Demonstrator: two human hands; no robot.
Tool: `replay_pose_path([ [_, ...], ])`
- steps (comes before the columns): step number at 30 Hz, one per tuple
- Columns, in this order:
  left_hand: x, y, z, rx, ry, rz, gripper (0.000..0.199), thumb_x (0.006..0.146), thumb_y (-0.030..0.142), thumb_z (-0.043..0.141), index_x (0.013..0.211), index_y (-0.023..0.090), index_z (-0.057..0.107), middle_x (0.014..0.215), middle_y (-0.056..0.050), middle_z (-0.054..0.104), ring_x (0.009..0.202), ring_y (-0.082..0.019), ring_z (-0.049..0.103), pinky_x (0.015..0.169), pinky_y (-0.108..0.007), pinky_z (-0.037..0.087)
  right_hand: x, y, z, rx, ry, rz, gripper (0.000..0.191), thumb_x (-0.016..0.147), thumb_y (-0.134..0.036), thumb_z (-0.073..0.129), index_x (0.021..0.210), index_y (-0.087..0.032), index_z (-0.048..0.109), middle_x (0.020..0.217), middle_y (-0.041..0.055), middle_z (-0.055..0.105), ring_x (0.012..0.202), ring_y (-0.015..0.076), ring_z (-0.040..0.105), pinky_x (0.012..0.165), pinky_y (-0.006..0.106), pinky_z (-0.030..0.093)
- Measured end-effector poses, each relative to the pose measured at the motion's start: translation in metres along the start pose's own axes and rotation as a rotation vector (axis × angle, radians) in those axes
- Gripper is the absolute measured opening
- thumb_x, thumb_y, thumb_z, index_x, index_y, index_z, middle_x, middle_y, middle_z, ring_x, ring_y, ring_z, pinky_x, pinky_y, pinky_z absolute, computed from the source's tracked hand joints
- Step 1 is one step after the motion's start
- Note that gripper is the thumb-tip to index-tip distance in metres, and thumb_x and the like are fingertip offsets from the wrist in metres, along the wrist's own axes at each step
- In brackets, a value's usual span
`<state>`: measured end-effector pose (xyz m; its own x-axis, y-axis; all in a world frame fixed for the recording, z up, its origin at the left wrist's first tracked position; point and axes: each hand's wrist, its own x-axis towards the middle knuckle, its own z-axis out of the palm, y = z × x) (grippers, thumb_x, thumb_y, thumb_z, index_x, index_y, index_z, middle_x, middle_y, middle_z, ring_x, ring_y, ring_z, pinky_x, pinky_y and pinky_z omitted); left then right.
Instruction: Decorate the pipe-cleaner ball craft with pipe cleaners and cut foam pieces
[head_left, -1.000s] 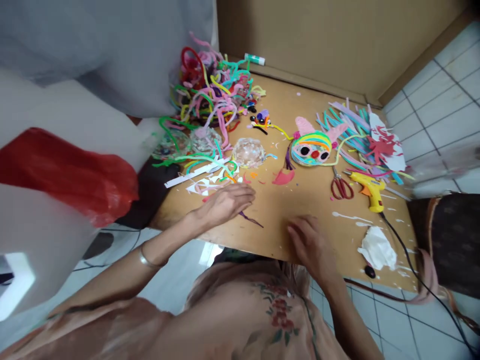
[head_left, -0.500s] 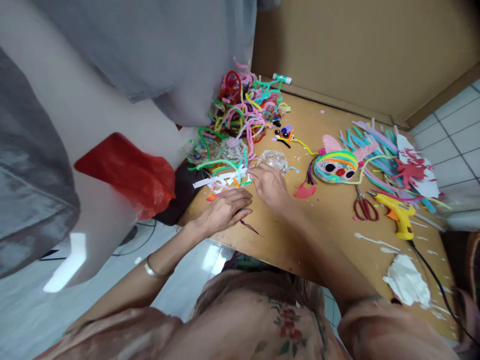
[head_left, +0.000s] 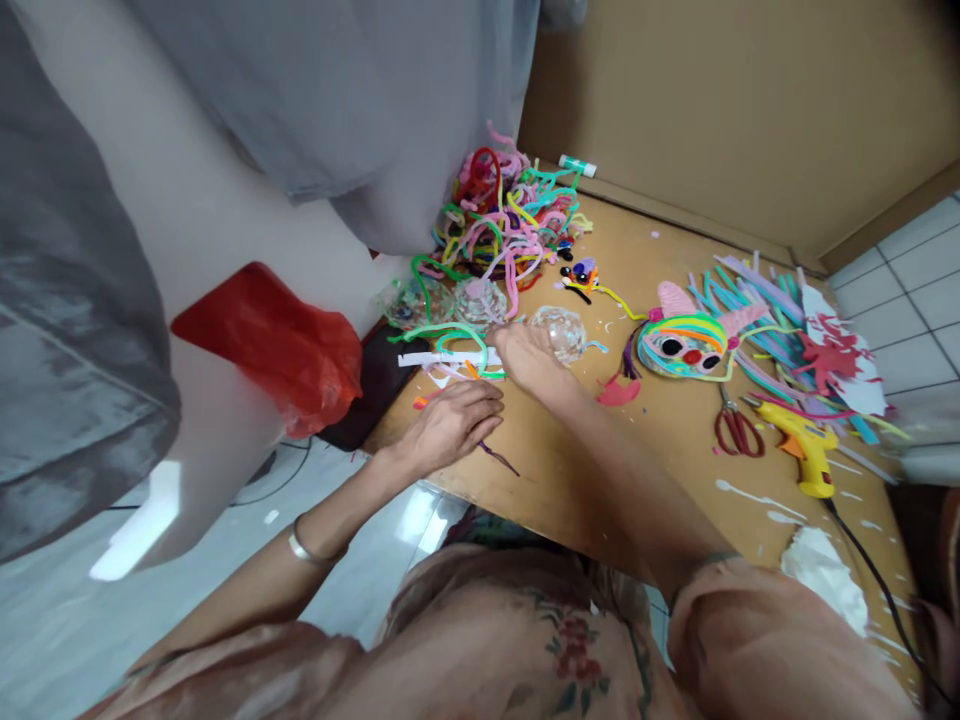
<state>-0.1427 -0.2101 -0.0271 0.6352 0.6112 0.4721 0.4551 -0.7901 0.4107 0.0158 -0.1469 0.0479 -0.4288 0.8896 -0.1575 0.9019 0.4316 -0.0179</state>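
Note:
My left hand [head_left: 454,420] lies low over the front left of the wooden table, its fingers stretched forward and slightly bent, holding nothing I can see. From under its thumb side sticks a thin dark purple strand [head_left: 501,459]. Curled and pointing down, the fingers of my right hand [head_left: 529,358] meet the right end of a white paper strip [head_left: 442,359]; their tips are partly hidden. Green pipe cleaners [head_left: 442,330] loop around that strip, with an orange scrap [head_left: 421,402] nearby. Just behind my right hand sits a clear, lumpy round piece [head_left: 564,333].
A tangled heap of coloured pipe cleaners [head_left: 502,225] fills the back left. On the right lie a decorated animal face [head_left: 682,345], red-handled scissors [head_left: 738,430], a yellow glue gun [head_left: 814,450] with its cord, and crumpled white tissue [head_left: 823,575]. A red plastic bag [head_left: 300,350] stands left.
The view has shifted, moving everything slightly right. The white strip has turned to lie more level, and my right hand has moved slightly left relative to the table. My left hand keeps its stretched pose.

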Motion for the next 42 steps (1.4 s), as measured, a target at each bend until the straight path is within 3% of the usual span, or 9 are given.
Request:
replay_pose_path([
  [7,-0.001,-0.014,-0.003,0.145,0.063,-0.122,0.026,0.095,0.031,0.052,0.103,0.016,0.071,0.109,-0.011,0.073,0.105,-0.023,0.067,0.094,-0.042,0.055,-0.012,0.002,-0.005,0.122,0.187,0.102,0.031,0.092,-0.013,0.04,0.104,-0.014,0.069,0.115,0.018,0.067,0.088,0.0233,0.066,0.072,0.032,0.046],
  [13,0.009,-0.019,-0.015,0.232,0.052,-0.312,0.027,0.092,0.032,0.052,0.1,0.018,0.073,0.11,-0.013,0.073,0.104,-0.028,0.066,0.09,-0.047,0.053,-0.046,0.033,0.003,0.758,0.403,0.278,0.012,0.083,-0.022,0.052,0.075,-0.018,0.061,0.064,0.0007,0.062,0.058,0.0131,0.055,0.058,0.026,0.043],
  [17,0.019,-0.005,-0.032,0.249,0.013,-0.398,0.031,0.093,0.031,0.047,0.104,0.02,0.073,0.115,-0.011,0.072,0.109,-0.028,0.063,0.096,-0.046,0.049,-0.078,0.053,0.011,1.338,0.399,0.332,0.021,0.072,-0.037,0.065,0.07,-0.019,0.056,0.056,-0.0037,0.06,0.043,0.0077,0.049,0.044,0.021,0.039],
  [23,0.048,0.039,-0.059,0.338,0.182,-0.427,0.03,0.093,0.037,0.049,0.1,0.02,0.074,0.112,-0.01,0.073,0.104,-0.029,0.064,0.09,-0.044,0.047,-0.118,0.073,0.012,1.517,0.492,0.382,0.026,0.062,-0.039,0.074,0.071,-0.018,0.062,0.054,-0.004,0.062,0.042,0.0068,0.052,0.042,0.02,0.041],
  [26,0.079,0.069,-0.043,0.139,0.263,-0.375,0.031,0.091,0.043,0.054,0.089,0.019,0.073,0.095,-0.009,0.074,0.09,-0.023,0.064,0.082,-0.036,0.046,-0.129,0.083,0.016,1.564,0.528,0.39,0.026,0.063,-0.039,0.074,0.071,-0.018,0.062,0.055,-0.0034,0.064,0.042,0.0071,0.053,0.042,0.019,0.041],
  [28,0.103,0.081,-0.017,-0.191,0.113,-0.365,0.037,0.09,0.048,0.053,0.082,0.017,0.072,0.077,-0.006,0.071,0.07,-0.016,0.059,0.067,-0.029,0.043,-0.135,0.089,0.021,1.575,0.558,0.385,0.027,0.064,-0.04,0.074,0.071,-0.018,0.062,0.055,-0.0031,0.064,0.042,0.0069,0.052,0.042,0.019,0.041],
  [30,0.126,0.086,0.014,-0.531,-0.05,-0.444,0.044,0.085,0.056,0.057,0.077,0.015,0.069,0.066,-0.003,0.065,0.057,-0.012,0.051,0.055,-0.025,0.036,-0.141,0.092,0.027,1.559,0.579,0.384,0.026,0.065,-0.04,0.073,0.072,-0.018,0.062,0.056,-0.0032,0.064,0.042,0.0068,0.052,0.043,0.019,0.041],
  [35,0.156,0.081,0.068,-1.153,0.025,-0.744,0.046,0.062,0.056,0.077,0.062,0.015,0.058,0.047,0.006,0.041,0.043,-0.004,0.031,0.045,-0.021,0.022,-0.155,0.096,0.04,1.511,0.604,0.47,0.023,0.065,-0.038,0.072,0.068,-0.019,0.06,0.051,-0.0056,0.057,0.042,0.0065,0.049,0.043,0.019,0.038],
  [42,0.141,0.074,0.079,-1.035,0.064,-0.707,0.046,0.064,0.057,0.076,0.066,0.013,0.064,0.053,0.002,0.054,0.046,-0.007,0.043,0.047,-0.022,0.032,-0.161,0.091,0.053,1.298,0.628,0.39,0.024,0.08,-0.04,0.061,0.069,-0.019,0.06,0.052,-0.0053,0.05,0.045,0.0077,0.044,0.046,0.022,0.034],
])
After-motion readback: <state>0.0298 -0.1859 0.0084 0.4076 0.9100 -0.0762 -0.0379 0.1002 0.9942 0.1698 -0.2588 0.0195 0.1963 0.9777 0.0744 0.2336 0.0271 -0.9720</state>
